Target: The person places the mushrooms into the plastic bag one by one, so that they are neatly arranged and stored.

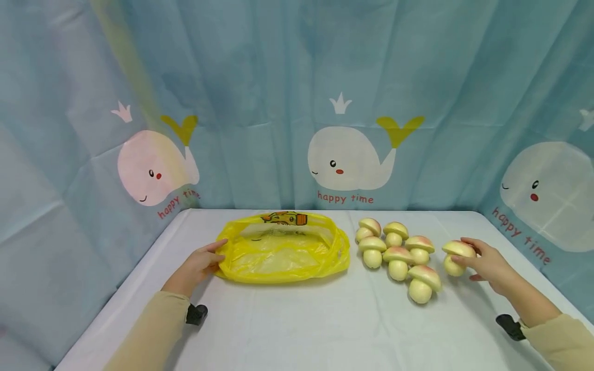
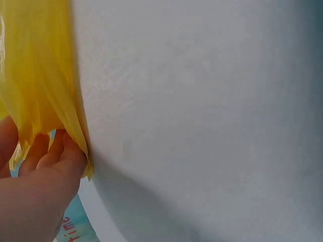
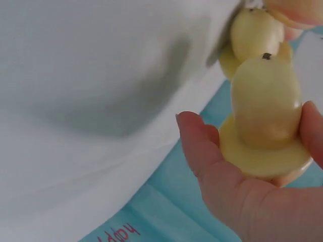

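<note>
At the left end of an open yellow plastic bag (image 1: 278, 281), my left hand (image 1: 200, 265) holds the bag's edge. In the left wrist view, the thumb and fingers of the left hand (image 2: 43, 189) close about the gathered yellow plastic (image 2: 40, 75). On the right, my right hand (image 1: 489, 265) grips a toy mushroom (image 1: 454, 265) with a pale yellow stem and a pinkish cap. The right wrist view shows its stem (image 3: 265, 108) turned up, its cap between thumb and fingers. Several similar mushrooms (image 1: 397, 265) stand grouped between the bag and the right hand.
A white-covered table (image 1: 320, 324) carries everything. Blue curtains (image 1: 260, 103) with whale prints hang behind it and along both sides. A black wrist strap (image 1: 197, 314) shows at the left cuff, another black strap (image 1: 510, 327) at the right.
</note>
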`<action>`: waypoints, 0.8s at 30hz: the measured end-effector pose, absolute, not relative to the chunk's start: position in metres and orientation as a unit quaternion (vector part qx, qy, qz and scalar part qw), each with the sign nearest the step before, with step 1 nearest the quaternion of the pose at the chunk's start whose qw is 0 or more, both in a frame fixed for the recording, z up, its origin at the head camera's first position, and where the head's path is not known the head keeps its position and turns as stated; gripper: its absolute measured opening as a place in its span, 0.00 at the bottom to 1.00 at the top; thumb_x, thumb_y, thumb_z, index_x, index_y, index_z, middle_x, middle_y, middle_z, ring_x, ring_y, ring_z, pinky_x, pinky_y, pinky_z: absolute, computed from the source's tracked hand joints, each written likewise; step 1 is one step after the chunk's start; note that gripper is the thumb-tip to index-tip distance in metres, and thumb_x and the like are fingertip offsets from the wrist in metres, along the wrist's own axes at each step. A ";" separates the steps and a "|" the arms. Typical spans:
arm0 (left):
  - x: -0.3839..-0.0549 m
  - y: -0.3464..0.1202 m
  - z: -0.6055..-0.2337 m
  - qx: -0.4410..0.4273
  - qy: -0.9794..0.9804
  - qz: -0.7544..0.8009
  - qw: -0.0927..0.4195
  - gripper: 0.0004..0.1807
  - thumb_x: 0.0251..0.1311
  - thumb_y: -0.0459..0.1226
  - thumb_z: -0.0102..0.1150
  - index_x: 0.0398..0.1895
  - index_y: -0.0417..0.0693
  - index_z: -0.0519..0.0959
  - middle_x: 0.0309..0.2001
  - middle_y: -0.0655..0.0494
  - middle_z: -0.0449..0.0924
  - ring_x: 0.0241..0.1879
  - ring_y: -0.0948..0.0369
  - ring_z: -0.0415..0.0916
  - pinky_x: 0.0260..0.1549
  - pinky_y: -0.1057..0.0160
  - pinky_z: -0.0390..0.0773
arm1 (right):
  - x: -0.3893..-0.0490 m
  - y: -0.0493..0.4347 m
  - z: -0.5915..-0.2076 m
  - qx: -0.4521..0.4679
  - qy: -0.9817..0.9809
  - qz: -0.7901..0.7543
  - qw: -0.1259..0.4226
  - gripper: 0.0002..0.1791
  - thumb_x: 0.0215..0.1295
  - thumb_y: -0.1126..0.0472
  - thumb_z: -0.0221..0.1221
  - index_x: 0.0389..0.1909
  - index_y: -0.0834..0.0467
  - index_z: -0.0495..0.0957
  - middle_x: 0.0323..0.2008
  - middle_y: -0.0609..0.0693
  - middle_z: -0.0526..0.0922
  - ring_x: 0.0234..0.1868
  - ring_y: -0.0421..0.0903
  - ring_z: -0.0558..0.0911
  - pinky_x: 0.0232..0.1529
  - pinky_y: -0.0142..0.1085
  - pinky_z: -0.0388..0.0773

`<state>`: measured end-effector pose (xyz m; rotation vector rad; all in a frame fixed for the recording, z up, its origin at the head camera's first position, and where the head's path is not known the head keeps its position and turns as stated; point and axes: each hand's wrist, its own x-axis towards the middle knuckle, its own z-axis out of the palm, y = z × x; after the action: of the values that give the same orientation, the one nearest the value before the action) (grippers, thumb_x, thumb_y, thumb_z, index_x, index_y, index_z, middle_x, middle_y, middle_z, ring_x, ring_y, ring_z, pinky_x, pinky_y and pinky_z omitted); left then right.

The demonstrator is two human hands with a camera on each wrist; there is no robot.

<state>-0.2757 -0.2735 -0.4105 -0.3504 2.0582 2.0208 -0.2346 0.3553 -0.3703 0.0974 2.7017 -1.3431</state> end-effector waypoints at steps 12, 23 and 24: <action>-0.280 -0.271 -0.405 -0.154 0.656 0.726 0.139 0.34 0.68 0.20 0.38 0.76 0.44 0.49 0.77 0.41 0.37 0.68 0.47 0.49 0.66 0.54 0.57 | -0.232 0.348 -0.363 0.026 0.832 -0.552 0.046 0.48 0.72 0.55 0.54 0.71 0.77 0.31 0.67 0.76 0.45 0.36 0.25 0.72 0.40 0.30 0.80; -0.277 -0.265 -0.404 -0.190 0.628 0.747 0.111 0.34 0.68 0.19 0.36 0.76 0.45 0.50 0.77 0.42 0.36 0.67 0.50 0.49 0.68 0.54 0.54 | -0.235 0.333 -0.350 0.020 0.757 -0.651 0.058 0.39 0.70 0.61 0.56 0.70 0.73 0.45 0.41 0.42 0.74 0.36 0.36 0.78 0.38 0.32 0.79; -0.278 -0.265 -0.405 -0.192 0.625 0.748 0.108 0.34 0.68 0.19 0.36 0.76 0.45 0.50 0.77 0.43 0.35 0.67 0.50 0.48 0.68 0.54 0.54 | -0.234 0.332 -0.350 0.017 0.739 -0.670 0.062 0.34 0.70 0.61 0.56 0.68 0.69 0.50 0.39 0.40 0.75 0.36 0.37 0.79 0.38 0.32 0.80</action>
<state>-0.2777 -0.2646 -0.4049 -0.5659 1.8396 2.2019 -0.2342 0.3316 -0.3495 0.0516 2.2356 -2.0260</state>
